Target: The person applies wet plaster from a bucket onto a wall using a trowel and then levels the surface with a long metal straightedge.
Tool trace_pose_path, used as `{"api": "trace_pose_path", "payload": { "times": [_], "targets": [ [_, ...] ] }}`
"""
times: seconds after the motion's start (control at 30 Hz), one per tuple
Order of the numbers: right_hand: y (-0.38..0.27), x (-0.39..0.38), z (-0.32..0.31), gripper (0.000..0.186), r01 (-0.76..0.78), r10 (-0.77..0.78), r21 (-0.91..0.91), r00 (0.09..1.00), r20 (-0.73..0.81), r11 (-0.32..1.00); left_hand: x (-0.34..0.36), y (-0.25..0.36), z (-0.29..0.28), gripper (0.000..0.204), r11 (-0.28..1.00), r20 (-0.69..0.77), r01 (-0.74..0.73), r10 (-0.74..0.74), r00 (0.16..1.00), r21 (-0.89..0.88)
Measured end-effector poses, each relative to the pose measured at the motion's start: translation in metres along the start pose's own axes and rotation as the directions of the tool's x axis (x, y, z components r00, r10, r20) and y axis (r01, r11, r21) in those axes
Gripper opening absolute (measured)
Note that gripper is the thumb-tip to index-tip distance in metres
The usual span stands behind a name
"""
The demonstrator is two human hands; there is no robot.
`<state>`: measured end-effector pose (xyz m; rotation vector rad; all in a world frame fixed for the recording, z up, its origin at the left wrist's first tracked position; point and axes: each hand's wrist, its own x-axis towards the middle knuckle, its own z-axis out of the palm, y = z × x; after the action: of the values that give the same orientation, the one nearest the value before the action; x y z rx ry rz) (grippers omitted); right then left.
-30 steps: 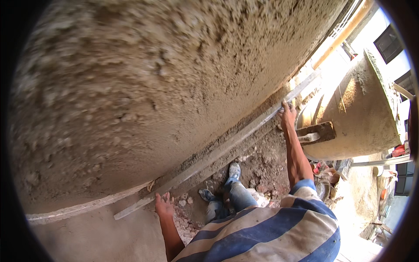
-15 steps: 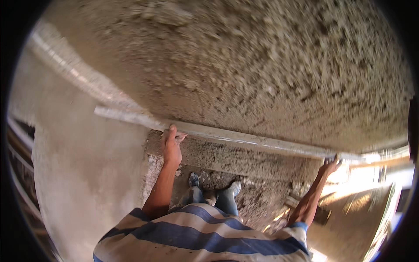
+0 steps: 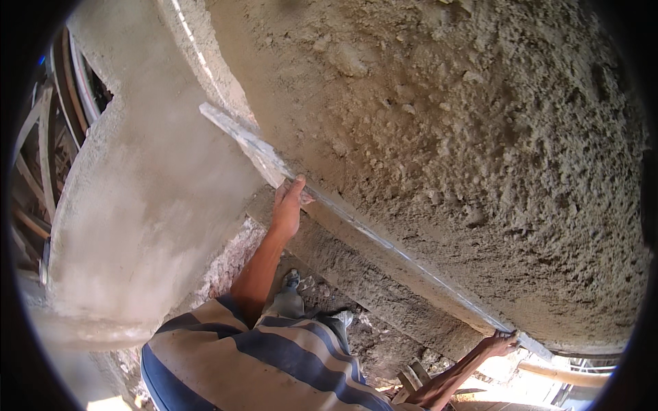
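A long, pale, mortar-smeared straightedge (image 3: 404, 255) lies along the lower part of a rough, freshly plastered wall (image 3: 439, 137). It slants from upper left to lower right in the view. My left hand (image 3: 290, 205) is closed round it left of its middle, thumb on the upper side and fingers beneath. Close to the far right end, my right hand (image 3: 502, 344) grips it too, its fingers partly hidden. Beyond my left hand, the bar's left end sticks out past the rough plaster, in front of a smoother grey wall face (image 3: 157, 205).
Below the bar runs a ledge (image 3: 384, 291) of rough mortar. My feet (image 3: 343, 318) stand on rubble-strewn ground beneath it. Wooden pieces (image 3: 415, 377) lie near my right forearm. Poles and boards (image 3: 48, 151) crowd the far left, and a pole (image 3: 569, 373) crosses the lower right.
The view has rotated, so the straightedge looks more steeply slanted, its right end lower in the picture. Both hands stay gripped on it. The wall shows sharper now.
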<state>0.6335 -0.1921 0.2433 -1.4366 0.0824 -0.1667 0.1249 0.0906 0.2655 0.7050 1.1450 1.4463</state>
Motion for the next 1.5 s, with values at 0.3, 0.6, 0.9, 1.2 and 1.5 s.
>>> {"api": "trace_pose_path", "payload": {
  "times": [0.3,0.6,0.9,1.2,1.5],
  "targets": [
    [-0.021,0.002,0.01,0.059,0.009,-0.004,0.084,0.998,-0.064,0.996,-0.004,0.011,0.005,0.019,0.986,0.08,-0.047,0.06,0.995,-0.162],
    [-0.048,0.023,0.012,0.052,0.167,-0.176,-0.181,0.984,-0.034,0.969,-0.02,0.045,0.034,0.028,0.978,-0.023,-0.104,0.102,0.995,-0.181],
    [-0.071,0.032,0.017,0.034,0.18,-0.231,-0.368,0.968,-0.097,0.912,-0.022,0.071,0.043,0.018,0.96,0.05,-0.123,0.14,0.989,-0.251],
    [-0.091,0.066,0.004,0.047,0.377,-0.639,-0.914,0.743,0.202,0.148,-0.044,0.122,0.077,0.013,0.946,-0.061,-0.22,0.211,0.975,-0.238],
    [-0.133,0.064,0.009,0.051,0.388,-0.639,-0.909,0.74,0.208,0.153,-0.038,0.182,0.085,0.015,0.93,0.09,-0.311,0.332,0.939,-0.196]
  ]
}}
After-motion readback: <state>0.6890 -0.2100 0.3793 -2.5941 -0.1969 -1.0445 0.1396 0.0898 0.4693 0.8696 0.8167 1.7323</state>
